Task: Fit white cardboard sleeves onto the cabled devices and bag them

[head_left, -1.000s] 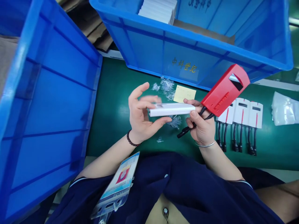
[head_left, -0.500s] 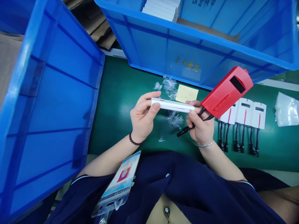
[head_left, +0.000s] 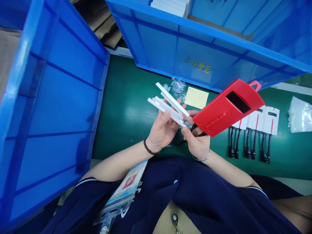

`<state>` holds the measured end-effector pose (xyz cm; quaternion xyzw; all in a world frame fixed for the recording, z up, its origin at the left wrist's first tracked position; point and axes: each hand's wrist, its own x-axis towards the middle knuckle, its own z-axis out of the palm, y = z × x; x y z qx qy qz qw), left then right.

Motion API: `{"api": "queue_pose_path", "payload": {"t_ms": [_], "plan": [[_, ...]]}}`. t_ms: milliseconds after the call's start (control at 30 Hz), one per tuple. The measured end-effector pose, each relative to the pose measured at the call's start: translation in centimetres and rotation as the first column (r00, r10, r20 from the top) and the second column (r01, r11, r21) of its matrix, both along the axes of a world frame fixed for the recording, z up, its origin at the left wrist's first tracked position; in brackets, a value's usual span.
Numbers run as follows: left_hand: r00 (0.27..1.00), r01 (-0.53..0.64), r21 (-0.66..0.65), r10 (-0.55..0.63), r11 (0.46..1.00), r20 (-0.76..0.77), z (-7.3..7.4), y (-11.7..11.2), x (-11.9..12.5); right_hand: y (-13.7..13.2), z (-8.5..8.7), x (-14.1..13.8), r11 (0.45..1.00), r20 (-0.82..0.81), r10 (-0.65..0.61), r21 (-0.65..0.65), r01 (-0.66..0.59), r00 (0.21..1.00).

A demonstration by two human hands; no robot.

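Observation:
A white plastic case is between my hands, its two halves spread apart in a V at the left end and close together at the right end. My left hand is closed on the lower half, thumb on top and fingers beneath. My right hand pinches the right end of the case. Black cables of a red handheld device pass through the same hand. This device has a dark display window and tilts up to the right above my right hand. Part of the right fingers is hidden behind it.
A blue crate holding white pieces stands at the back; another blue crate is at left. Small clear plastic bits and a yellow note lie on the green table. White devices with cables and clear bags are at right.
The white case was closed and nearly level; now its halves are spread apart and it slopes down to the right. My hands came closer together, and the red device moved left and lower.

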<state>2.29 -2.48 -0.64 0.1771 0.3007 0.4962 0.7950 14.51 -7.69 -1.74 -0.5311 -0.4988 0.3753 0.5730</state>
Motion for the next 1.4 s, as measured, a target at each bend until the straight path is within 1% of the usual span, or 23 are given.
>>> {"api": "queue_pose_path", "payload": {"t_ms": [33,100,167,233,300,400,500,567,633,700,800,867,933,1033,1100,1200,1233,1300,1400], "plan": [[1.000,0.020,-0.008,-0.020,1.000,0.020,0.2,0.0,0.0,0.0,0.0,-0.1,1.000,0.003,-0.005,-0.006,0.005,1.000],[0.998,0.020,0.011,-0.021,1.000,0.062,0.3,0.5,-0.3,0.0,0.1,0.1,0.999,-0.028,-0.031,-0.024,0.030,0.999],[0.995,0.031,0.051,-0.036,0.998,0.097,0.3,1.2,-0.8,0.1,0.2,0.5,0.996,-0.066,-0.055,-0.072,0.050,0.996],[0.991,0.069,0.095,-0.080,0.993,0.111,0.1,1.9,-1.3,0.3,0.4,1.1,0.991,-0.103,-0.055,-0.128,0.042,0.993],[0.991,0.095,0.137,-0.107,0.986,0.083,-0.3,2.4,-1.6,0.5,0.7,1.6,0.984,-0.148,-0.012,-0.176,-0.014,0.989],[0.995,0.096,0.189,-0.100,0.977,0.009,-0.8,2.7,-1.9,1.1,1.2,2.4,0.966,-0.211,0.086,-0.221,-0.134,0.974],[0.993,0.119,0.208,-0.120,0.971,-0.009,-1.1,2.9,-2.0,1.6,1.6,3.2,0.953,-0.208,0.125,-0.248,-0.176,0.970],[0.990,0.142,0.182,-0.144,0.973,-0.001,-1.2,3.0,-1.9,1.9,1.8,3.9,0.949,-0.138,0.134,-0.267,-0.167,0.981],[0.989,0.146,0.141,-0.150,0.979,0.012,-1.2,3.1,-1.9,2.0,2.1,4.6,0.952,-0.014,0.126,-0.281,-0.124,0.992],[0.990,0.135,0.115,-0.139,0.984,0.031,-1.2,3.1,-1.8,1.9,2.8,5.3,0.958,0.125,0.126,-0.273,-0.088,0.984],[0.989,0.120,0.127,-0.129,0.985,0.065,-1.2,3.1,-1.6,1.7,4.1,5.5,0.971,0.340,0.156,-0.225,-0.081,0.927],[0.989,0.110,0.145,-0.123,0.983,0.085,-1.2,3.0,-1.4,1.8,4.9,4.9,0.982,0.475,0.150,-0.173,-0.075,0.867],[0.991,0.092,0.140,-0.105,0.986,0.086,-1.3,2.6,-1.1,2.0,5.2,3.6,0.987,0.544,0.150,-0.133,-0.092,0.825],[0.995,0.093,0.107,-0.097,0.990,0.038,-1.5,2.0,-0.6,2.5,4.6,1.5,0.978,0.567,0.208,-0.130,-0.163,0.797],[0.999,0.046,0.112,-0.044,0.993,-0.019,-1.6,1.7,-0.4,2.9,3.9,0.4,0.973,0.595,0.229,-0.138,-0.183,0.770],[0.992,-0.099,0.167,0.111,0.981,-0.064,-1.7,1.8,-0.4,3.0,2.9,-0.4,0.987,0.635,0.158,-0.072,-0.146,0.756],[0.988,-0.128,0.181,0.141,0.975,-0.057,-1.7,1.9,-0.5,2.9,2.7,-0.5,0.990,0.647,0.123,-0.033,-0.134,0.753],[0.990,-0.131,0.181,0.138,0.975,-0.029,-1.7,2.0,-0.6,2.8,2.3,-0.6,0.991,0.674,0.071,0.034,-0.126,0.735],[0.997,-0.070,0.175,0.067,0.982,0.023,-1.7,1.9,-0.6,2.8,2.0,-0.8,0.990,0.710,0.018,0.085,-0.111,0.704]]}}
